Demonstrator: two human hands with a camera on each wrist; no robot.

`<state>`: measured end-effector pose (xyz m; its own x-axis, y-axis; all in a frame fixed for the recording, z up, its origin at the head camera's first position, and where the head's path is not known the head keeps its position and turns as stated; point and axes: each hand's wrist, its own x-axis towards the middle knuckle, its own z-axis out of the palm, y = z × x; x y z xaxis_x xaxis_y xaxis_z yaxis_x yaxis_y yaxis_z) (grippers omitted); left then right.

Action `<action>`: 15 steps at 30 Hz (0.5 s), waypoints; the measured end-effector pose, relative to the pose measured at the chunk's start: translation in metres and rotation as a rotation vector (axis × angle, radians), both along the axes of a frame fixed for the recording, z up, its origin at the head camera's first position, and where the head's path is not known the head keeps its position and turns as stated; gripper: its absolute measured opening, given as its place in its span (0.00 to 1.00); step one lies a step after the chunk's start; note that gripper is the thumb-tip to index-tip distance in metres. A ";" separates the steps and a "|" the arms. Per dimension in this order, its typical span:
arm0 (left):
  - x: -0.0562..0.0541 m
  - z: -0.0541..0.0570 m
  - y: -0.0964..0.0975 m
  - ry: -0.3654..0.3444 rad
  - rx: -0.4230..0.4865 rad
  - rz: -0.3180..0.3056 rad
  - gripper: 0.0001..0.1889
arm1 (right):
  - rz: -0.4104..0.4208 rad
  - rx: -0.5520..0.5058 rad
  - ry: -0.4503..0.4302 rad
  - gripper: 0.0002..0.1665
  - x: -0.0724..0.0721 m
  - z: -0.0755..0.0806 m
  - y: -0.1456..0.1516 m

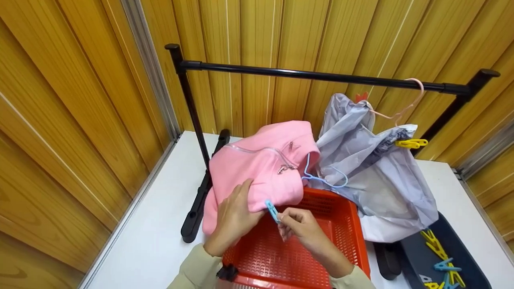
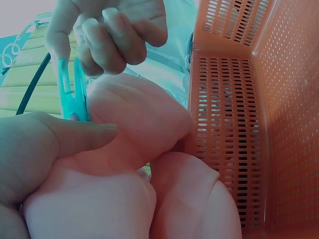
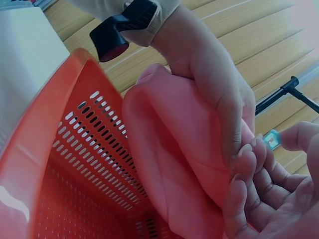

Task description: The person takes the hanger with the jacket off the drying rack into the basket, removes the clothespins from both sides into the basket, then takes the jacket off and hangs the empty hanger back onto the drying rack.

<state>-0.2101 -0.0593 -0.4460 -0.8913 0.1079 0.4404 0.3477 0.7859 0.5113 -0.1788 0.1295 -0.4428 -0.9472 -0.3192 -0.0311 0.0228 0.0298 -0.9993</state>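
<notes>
A pink zip-up garment [image 1: 257, 164] lies bunched over the back left of the red basket [image 1: 363, 257], with a light blue hanger [image 1: 321, 179] sticking out of its opening. My left hand [image 1: 237, 212] grips the fabric near its lower edge; in the left wrist view the thumb [image 2: 84, 134] lies across the cloth. Between thumb and fingers my right hand [image 1: 303, 226] pinches a light blue clothespin [image 1: 272, 211]. The clothespin's far end is at the garment's edge, beside the left thumb. Whether its jaws have cloth between them I cannot tell.
A black clothes rack [image 1: 281, 72] stands behind. From its bar a pink hanger [image 1: 417, 94] carries a pale grey garment [image 1: 385, 180] with a yellow clothespin [image 1: 411, 143]. At right, a dark tray [image 1: 461, 237] holds several yellow and blue clothespins. Wood-patterned walls [image 1: 261, 32] enclose the white table [image 1: 140, 224].
</notes>
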 end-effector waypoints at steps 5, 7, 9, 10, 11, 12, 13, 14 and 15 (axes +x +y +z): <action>-0.001 0.001 -0.002 -0.028 0.033 0.003 0.42 | 0.042 0.002 0.019 0.22 0.004 0.004 0.005; -0.002 0.002 -0.002 -0.037 0.041 0.006 0.42 | 0.053 -0.003 0.031 0.22 0.006 0.006 0.009; -0.003 0.003 -0.003 -0.042 0.042 0.008 0.41 | 0.053 -0.009 0.044 0.22 0.008 0.009 0.013; -0.004 0.003 -0.003 -0.046 0.041 0.009 0.41 | 0.051 -0.015 0.049 0.22 0.009 0.011 0.015; -0.004 0.003 -0.003 -0.052 0.039 0.011 0.41 | 0.046 -0.018 0.053 0.22 0.010 0.013 0.017; -0.004 0.003 -0.003 -0.053 0.036 0.012 0.41 | 0.041 -0.023 0.055 0.22 0.011 0.015 0.019; -0.005 0.004 -0.002 -0.053 0.037 0.013 0.41 | 0.035 -0.025 0.060 0.22 0.012 0.017 0.021; -0.005 0.003 -0.002 -0.051 0.038 0.011 0.40 | 0.030 -0.027 0.069 0.22 0.012 0.019 0.024; -0.005 0.003 -0.002 -0.050 0.040 0.010 0.40 | 0.027 -0.032 0.081 0.22 0.013 0.021 0.026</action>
<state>-0.2150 -0.0616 -0.4428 -0.9133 0.0822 0.3990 0.3134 0.7675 0.5592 -0.1659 0.1555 -0.4215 -0.9372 -0.3444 0.0555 -0.0581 -0.0029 -0.9983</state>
